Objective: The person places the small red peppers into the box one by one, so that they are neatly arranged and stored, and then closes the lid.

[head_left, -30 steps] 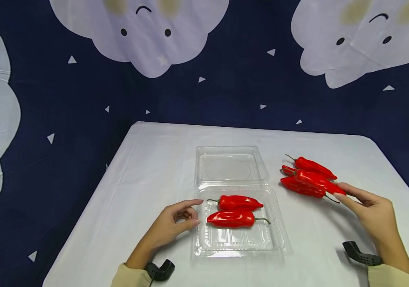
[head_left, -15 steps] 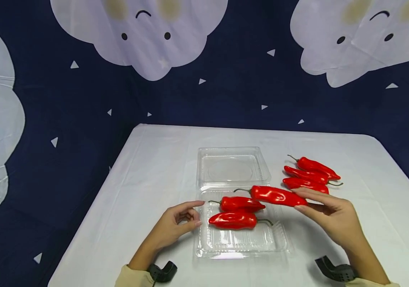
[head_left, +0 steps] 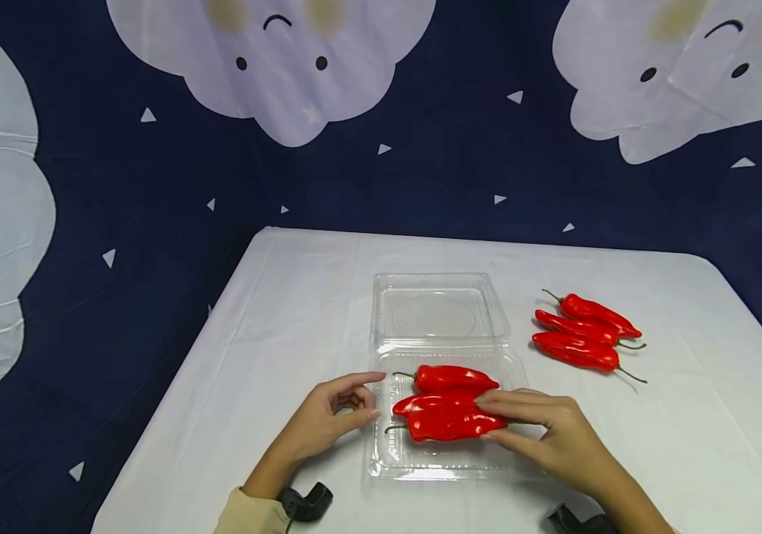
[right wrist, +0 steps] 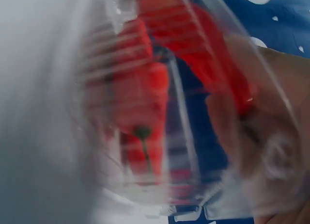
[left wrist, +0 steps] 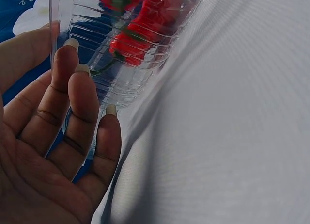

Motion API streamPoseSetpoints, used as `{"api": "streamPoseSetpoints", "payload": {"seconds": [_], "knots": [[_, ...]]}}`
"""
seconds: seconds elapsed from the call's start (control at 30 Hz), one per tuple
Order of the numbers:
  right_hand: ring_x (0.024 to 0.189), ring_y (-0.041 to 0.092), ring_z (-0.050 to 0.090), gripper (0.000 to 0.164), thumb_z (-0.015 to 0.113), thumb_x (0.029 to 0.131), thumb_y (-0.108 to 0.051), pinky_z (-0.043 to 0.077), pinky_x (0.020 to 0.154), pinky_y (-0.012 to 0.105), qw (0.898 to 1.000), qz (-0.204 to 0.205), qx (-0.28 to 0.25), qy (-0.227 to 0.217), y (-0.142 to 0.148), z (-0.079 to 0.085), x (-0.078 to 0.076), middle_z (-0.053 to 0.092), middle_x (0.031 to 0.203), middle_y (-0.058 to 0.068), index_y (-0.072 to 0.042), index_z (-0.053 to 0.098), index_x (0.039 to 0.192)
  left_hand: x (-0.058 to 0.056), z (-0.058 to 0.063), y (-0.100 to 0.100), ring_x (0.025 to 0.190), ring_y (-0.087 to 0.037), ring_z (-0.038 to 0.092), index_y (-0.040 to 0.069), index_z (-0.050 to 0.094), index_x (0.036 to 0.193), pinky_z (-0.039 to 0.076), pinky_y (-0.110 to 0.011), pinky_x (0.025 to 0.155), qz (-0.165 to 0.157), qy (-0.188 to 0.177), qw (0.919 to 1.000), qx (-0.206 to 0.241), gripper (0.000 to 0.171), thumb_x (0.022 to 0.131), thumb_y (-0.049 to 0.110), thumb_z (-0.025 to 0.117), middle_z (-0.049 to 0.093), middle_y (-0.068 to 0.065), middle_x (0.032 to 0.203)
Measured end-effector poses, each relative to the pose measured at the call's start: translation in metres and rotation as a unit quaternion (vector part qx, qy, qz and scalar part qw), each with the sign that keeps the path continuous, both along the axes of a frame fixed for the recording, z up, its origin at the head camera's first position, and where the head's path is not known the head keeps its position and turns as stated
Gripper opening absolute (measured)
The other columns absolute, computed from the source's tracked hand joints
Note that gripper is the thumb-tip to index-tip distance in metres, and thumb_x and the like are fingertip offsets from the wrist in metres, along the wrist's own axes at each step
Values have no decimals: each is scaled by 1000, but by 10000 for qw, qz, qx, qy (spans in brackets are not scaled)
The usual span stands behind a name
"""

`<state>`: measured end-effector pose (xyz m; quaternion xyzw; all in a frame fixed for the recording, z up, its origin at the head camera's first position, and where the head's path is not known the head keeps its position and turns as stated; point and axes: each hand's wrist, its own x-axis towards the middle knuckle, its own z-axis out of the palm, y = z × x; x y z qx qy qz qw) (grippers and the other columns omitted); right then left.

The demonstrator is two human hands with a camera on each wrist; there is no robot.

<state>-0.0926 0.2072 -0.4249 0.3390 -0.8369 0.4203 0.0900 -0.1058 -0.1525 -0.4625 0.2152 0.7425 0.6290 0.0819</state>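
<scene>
A clear plastic clamshell container (head_left: pixel 421 454) lies unfolded on the white table. Two red peppers lie in its base: one upper (head_left: pixel 450 378) and one lower, partly covered. Over the lower one, my right hand (head_left: pixel 547 430) pinches a third red pepper (head_left: pixel 447 426) by its tip end, its stem pointing left. The right wrist view is blurred and shows this pepper (right wrist: pixel 201 52) through the clear wall. My left hand (head_left: pixel 330 411) rests at the container's left rim, index finger extended, the others loosely bent; the left wrist view shows its fingertips (left wrist: pixel 83 69) beside the ribbed wall.
Three more red peppers (head_left: pixel 577 351) lie in a group on the table at the right. The container's lid (head_left: pixel 434 315) lies flat behind its base. A dark blue cloth (head_left: pixel 434 193) with white clouds hangs behind the table's back edge.
My right hand has carried a red pepper from the group at the right leftward and lowered it over the container's base. My left hand has stayed at the left rim.
</scene>
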Motion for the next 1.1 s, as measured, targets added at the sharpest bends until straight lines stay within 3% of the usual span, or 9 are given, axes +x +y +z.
{"api": "streamPoseSetpoints", "payload": {"seconds": [0.27,0.53,0.8,1.1], "knots": [[102,12,70,47,95,70,-15,46,93,11,9962,34,723,495,-5,-4,2,73,114,-12,-20,79,113,0,2,0,84,-13,61,3,61,138,53,-26,81,17,-15,10000,-55,48,93,9,75,65,-3,91],[95,10,70,47,96,67,-22,60,79,31,9821,16,1673,861,-12,4,5,74,109,-10,-16,79,111,-1,1,0,83,-13,61,1,61,138,53,-27,80,16,78,10000,-34,48,93,8,75,65,-3,90],[96,13,71,48,98,64,-23,60,79,34,9745,-83,2038,931,-12,4,4,73,109,-7,-16,80,108,0,1,-1,84,-14,61,1,60,139,53,-27,83,13,65,10000,-57,49,93,9,75,65,-2,91],[94,12,70,45,98,65,-24,60,78,32,9714,82,2166,969,-12,5,4,72,107,-8,-16,80,105,0,2,-1,85,-14,61,2,61,139,53,-27,82,20,-5,10000,-96,49,93,10,75,65,-3,92]]}}
